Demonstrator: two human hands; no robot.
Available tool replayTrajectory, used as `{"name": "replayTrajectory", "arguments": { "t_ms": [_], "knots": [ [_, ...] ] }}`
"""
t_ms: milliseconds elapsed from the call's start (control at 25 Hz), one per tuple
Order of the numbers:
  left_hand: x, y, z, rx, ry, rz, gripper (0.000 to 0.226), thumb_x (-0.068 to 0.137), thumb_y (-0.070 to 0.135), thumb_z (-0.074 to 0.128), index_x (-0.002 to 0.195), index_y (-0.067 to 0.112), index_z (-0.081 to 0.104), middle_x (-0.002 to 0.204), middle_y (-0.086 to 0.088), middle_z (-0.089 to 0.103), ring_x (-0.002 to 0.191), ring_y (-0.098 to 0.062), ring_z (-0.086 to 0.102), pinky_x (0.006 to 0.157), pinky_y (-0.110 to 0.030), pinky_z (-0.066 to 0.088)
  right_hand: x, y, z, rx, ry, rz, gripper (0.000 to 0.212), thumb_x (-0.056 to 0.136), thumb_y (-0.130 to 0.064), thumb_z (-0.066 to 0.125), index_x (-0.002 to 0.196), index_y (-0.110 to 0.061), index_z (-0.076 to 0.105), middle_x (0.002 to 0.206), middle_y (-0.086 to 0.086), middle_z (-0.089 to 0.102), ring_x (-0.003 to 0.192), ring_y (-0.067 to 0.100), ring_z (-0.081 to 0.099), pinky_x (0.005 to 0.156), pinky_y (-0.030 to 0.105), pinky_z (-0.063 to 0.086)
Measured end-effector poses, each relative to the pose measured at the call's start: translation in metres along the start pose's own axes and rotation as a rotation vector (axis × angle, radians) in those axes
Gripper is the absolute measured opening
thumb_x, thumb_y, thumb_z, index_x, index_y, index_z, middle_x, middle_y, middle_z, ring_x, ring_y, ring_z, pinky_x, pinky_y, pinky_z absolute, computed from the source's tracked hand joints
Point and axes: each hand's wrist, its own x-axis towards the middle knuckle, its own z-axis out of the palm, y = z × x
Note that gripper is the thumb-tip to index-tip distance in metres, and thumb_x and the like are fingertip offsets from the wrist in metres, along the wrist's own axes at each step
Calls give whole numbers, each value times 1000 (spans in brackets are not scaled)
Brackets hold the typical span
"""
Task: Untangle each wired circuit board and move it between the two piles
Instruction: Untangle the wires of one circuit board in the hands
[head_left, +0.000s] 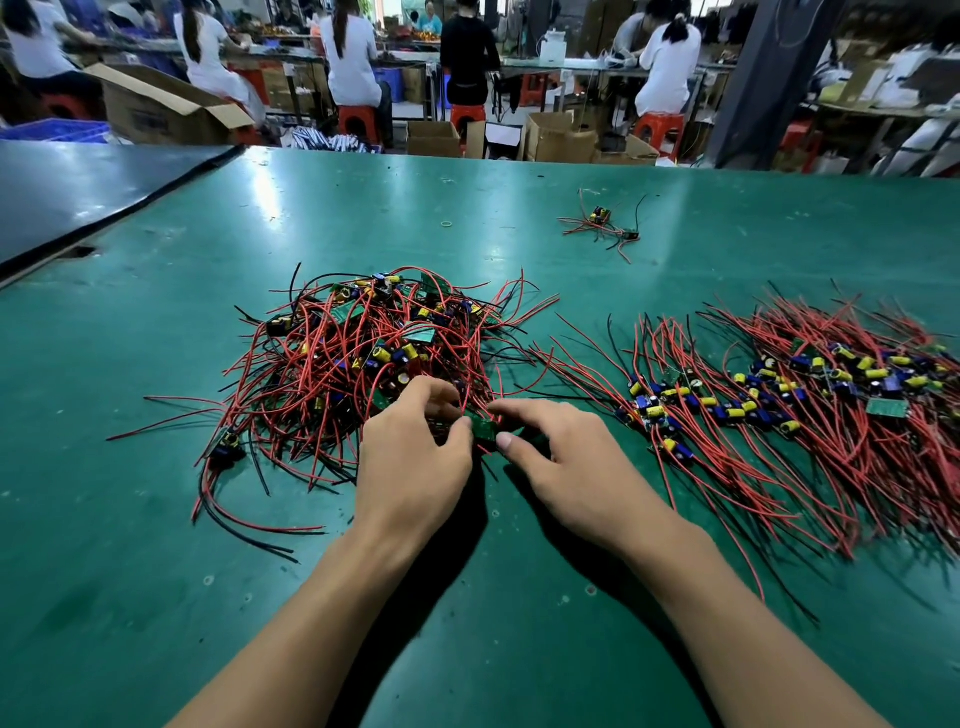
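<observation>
Lying on the green counter (156, 519) are two piles: one tangled pile (374, 358) at left, one straightened pile (810, 410) at right. One circuit board (485, 430) sits at the tangled pile's near edge, between two hands; the left hand (410, 462) and the right hand (563, 457) both pinch it.

Glossy rubbery tabletop, plastic-sheathed wires, cardboard and plastic beyond

The green tabletop (156, 519) looks like a smooth rubbery mat with a soft sheen, scuffed and pocked in places; the dark sheet (78, 192) beside it is duller. The wires (332, 364) wear smooth red and black plastic insulation. The circuit board (485, 428) is green and slick-looking, and the capacitors (852, 364) have shiny yellow and blue sleeves. A thin rubber band (447, 224) lies matt. Behind, the boxes (156, 111) are matt brown cardboard and the stools (357, 122) glossy red plastic.
</observation>
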Motion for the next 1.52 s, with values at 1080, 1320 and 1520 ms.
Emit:
{"name": "replayTrajectory", "arguments": {
  "t_ms": [1080, 1320, 1520],
  "knots": [
    [-12, 27, 9, -941, -530, -422, 44, 77, 15, 74, 114, 2, 54, 77, -16, 69, 49, -26, 65, 43, -27, 51, 2, -19, -26, 1211, -64, 387, 16, 74, -24, 72, 88, -15, 75, 82, 5, 71, 57, 17, 60, 49, 28, 46],
    [-14, 24, 9, -919, -553, -393, 36, 79, -1, 72, 111, -2, 56, 78, -16, 71, 58, -27, 69, 51, -30, 55, 3, -20, -30, 1129, 60, 449, 24, 88, -39, 66, 84, -18, 78, 69, -1, 65, 47, 16, 57, 41, 26, 48],
    [-13, 27, 6, -1016, -603, -437, 28, 83, -2, 65, 110, -5, 60, 81, -18, 72, 60, -25, 68, 53, -29, 55, 6, -12, -34, 1130, 116, 491, 25, 94, -33, 64, 87, -12, 73, 61, 3, 63, 47, 16, 57, 44, 24, 48]
  ]
}}
